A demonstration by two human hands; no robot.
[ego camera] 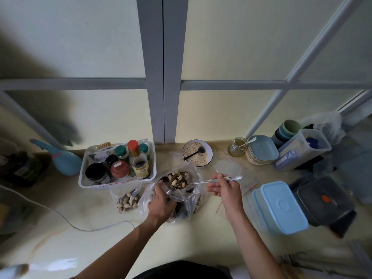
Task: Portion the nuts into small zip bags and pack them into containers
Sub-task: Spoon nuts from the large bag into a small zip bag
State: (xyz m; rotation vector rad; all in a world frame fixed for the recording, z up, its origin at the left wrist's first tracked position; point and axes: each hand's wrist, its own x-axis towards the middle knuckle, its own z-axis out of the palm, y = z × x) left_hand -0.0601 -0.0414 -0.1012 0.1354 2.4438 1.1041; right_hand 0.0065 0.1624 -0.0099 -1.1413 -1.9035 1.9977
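Note:
My left hand (161, 200) grips the crumpled rim of a large clear plastic bag (187, 200) of brown and cream nuts at the counter's middle. My right hand (225, 188) holds a long metal spoon (213, 180) by its handle, its bowl heaped with nuts (179, 181) above the bag's mouth. A small zip bag filled with nuts (127, 201) lies left of the big bag. Empty clear zip bags with red strips (241, 178) lie flat to the right. A light blue lidded container (281, 206) stands at the right.
A white basket of jars and bottles (118, 164) stands behind the bags. Further back are a bowl of oats with a black spoon (198, 153), a glass jar (237, 147), stacked plates (261, 150) and a clear box (302, 150). A dark lidded container (322, 200) sits far right. A white cable (60, 216) crosses the left counter.

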